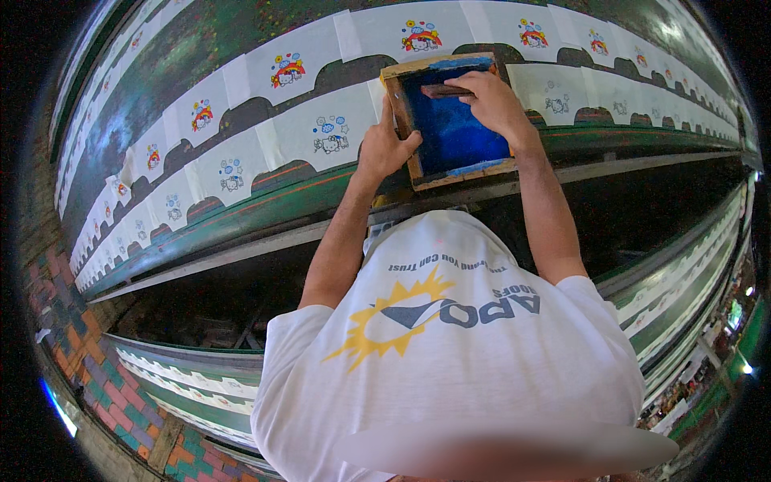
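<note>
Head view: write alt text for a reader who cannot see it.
A person's left hand steadies a wooden printing frame with blue mesh while the right hand grips a squeegee on it. White printed cloth pieces line the long green table.

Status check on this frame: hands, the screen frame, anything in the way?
Left hand grips the wooden screen frame at its left edge. Right hand presses a squeegee on the blue mesh. Frame lies on a white fabric piece; nothing blocking.
</note>
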Tool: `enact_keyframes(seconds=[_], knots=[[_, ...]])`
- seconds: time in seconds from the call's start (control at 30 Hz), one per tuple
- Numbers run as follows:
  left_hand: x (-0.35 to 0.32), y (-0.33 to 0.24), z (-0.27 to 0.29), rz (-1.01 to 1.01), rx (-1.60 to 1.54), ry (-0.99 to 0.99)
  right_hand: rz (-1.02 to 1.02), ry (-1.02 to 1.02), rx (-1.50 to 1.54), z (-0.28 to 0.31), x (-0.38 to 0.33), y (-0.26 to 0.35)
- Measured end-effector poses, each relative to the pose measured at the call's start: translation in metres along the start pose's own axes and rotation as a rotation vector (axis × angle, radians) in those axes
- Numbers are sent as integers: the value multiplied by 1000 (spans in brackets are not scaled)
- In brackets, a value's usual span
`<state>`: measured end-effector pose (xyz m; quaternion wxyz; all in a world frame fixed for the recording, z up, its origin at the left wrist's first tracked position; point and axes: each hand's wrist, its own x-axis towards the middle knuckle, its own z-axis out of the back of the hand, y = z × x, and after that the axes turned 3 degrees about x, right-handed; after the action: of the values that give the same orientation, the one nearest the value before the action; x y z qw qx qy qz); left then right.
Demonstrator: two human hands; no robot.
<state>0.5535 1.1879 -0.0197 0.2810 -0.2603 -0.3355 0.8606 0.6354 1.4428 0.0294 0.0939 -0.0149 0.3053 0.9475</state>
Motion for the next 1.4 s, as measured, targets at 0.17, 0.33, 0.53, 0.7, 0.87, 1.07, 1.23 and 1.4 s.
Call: enact_keyframes(seconds=[0.17, 0.33, 0.53, 0.7, 0.87, 1.07, 1.23, 1.4], knots=[[0, 2, -1, 11, 3, 7, -14, -30, -17, -11, -63, 15], [1, 2, -2, 25, 10, 25, -19, -59, -53, -23, -114, 32], [-6, -9, 3, 23, 41, 1, 15, -71, -32, -15, -116, 30], [-1, -43, -31, -34, 20, -52, 25, -89, -27, 14, -134, -7], [30, -113, -97, -77, 88, -73, 39, -121, -31, 64, -158, -85], [64, -181, -161, 18, 58, 8, 46, -109, -87, 109, -186, -171], [79, -183, -171, 98, -35, 70, 85, -100, -80, 112, -187, -185], [80, -180, -173, 133, -36, 69, 100, -125, -19, 122, -184, -186]])
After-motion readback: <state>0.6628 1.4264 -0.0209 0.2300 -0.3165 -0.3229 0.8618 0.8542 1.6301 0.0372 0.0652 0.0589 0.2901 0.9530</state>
